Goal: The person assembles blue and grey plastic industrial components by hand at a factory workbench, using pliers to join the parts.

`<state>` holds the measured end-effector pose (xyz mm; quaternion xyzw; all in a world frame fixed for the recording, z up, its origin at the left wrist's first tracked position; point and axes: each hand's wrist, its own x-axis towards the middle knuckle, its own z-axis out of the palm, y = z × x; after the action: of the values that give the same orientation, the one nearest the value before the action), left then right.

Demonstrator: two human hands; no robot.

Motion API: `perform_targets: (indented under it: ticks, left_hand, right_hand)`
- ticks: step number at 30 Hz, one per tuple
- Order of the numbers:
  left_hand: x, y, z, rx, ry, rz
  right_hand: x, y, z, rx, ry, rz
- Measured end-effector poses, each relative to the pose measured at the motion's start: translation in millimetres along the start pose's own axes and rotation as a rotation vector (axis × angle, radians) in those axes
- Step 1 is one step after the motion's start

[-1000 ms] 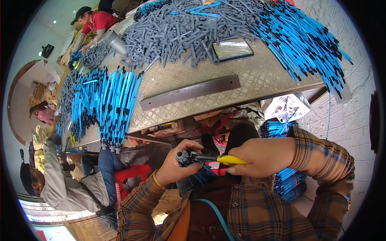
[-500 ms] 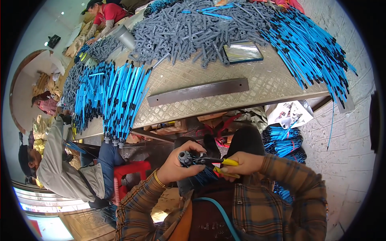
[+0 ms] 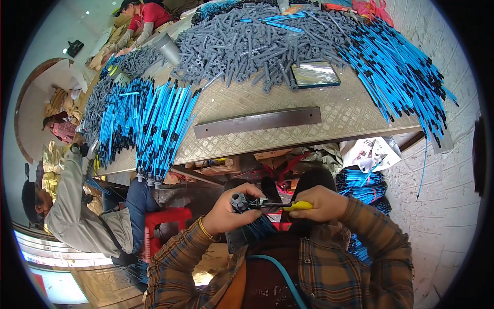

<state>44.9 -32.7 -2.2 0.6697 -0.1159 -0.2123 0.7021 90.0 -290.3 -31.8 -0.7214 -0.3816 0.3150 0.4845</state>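
Between the thumb and fingers of my left hand (image 3: 222, 212), a grey ribbed plastic fitting (image 3: 238, 201) points its round hollow end up and to the left. Several thin blue and black rods (image 3: 261, 227) hang below that hand; whether they join the fitting is hidden. My right hand (image 3: 327, 202) is wrapped round the yellow handles of a pair of pliers (image 3: 301, 205). The dark jaws reach left to the fitting's inner side, by my left fingertips. What exactly the jaws grip is too small to tell.
Ahead, a patterned table (image 3: 226, 147) carries a brown metal bar (image 3: 257, 121), a heap of grey fittings (image 3: 242, 46), blue rod piles (image 3: 164, 123) and a shiny rectangular tray (image 3: 316, 75). Bundled blue rods (image 3: 363, 185) lie below right. A co-worker (image 3: 85, 206) sits at left near a red stool (image 3: 159, 226).
The pliers' handles, spread apart before, are now squeezed together in my right hand. My left hand still holds the grey fitting. The whole view has shifted slightly.
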Motion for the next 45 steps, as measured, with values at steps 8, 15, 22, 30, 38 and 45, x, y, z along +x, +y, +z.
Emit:
perform_targets:
  ticks: [8, 15, 22, 30, 38, 45]
  left_hand:
    - [5.9, 7.5, 4.1, 0.041, -0.057, -0.041]
    - [10.4, 13.2, 8.7, 0.025, -0.055, -0.093]
    - [12.6, 10.8, 8.8, 0.077, -0.072, -0.072]
    - [12.6, 11.4, 5.8, 0.127, -0.164, -0.054]
    - [13.6, 6.3, -5.3, 0.129, -0.033, -0.055]
    - [12.9, -5.6, -6.8, 0.157, -0.064, -0.071]
  right_hand:
    - [-6.5, -14.1, -19.2, -0.153, -0.042, -0.037]
    - [-9.8, -24.9, -25.7, -0.254, -0.059, 0.013]
    - [-9.7, -48.5, -41.1, -0.340, -0.115, 0.031]
    - [-8.5, -47.8, -45.4, -0.215, -0.241, 0.133]
    - [-13.2, -31.9, -2.6, 0.122, -0.077, 0.267]
    - [-2.9, 36.7, 69.0, 0.405, 0.136, 0.138]
